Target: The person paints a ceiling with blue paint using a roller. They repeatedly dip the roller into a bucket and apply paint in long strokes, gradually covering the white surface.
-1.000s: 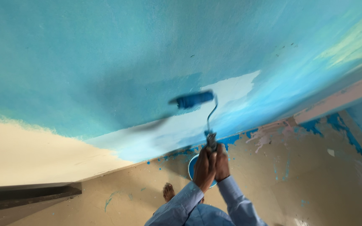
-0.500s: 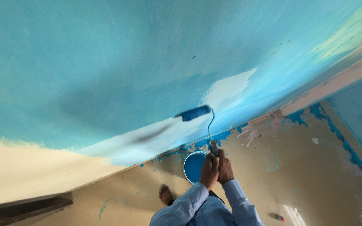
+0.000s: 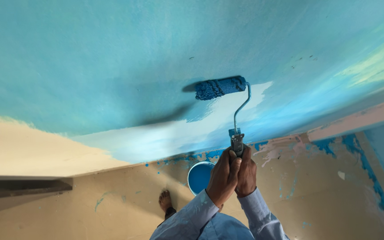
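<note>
At lower centre a bare foot (image 3: 165, 201) stands on the paint-spattered floor (image 3: 325, 195), then a bucket of blue paint (image 3: 199, 177). The left hand (image 3: 224, 178) and right hand (image 3: 246, 173) both clench the paint roller (image 3: 221, 88) handle, its blue sleeve pressed against the turquoise wall (image 3: 112, 58) at centre.

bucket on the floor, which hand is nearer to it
Left. The left hand grips the roller handle on the side toward the blue bucket, overlapping its rim in view; the right hand grips on the far side.
</note>
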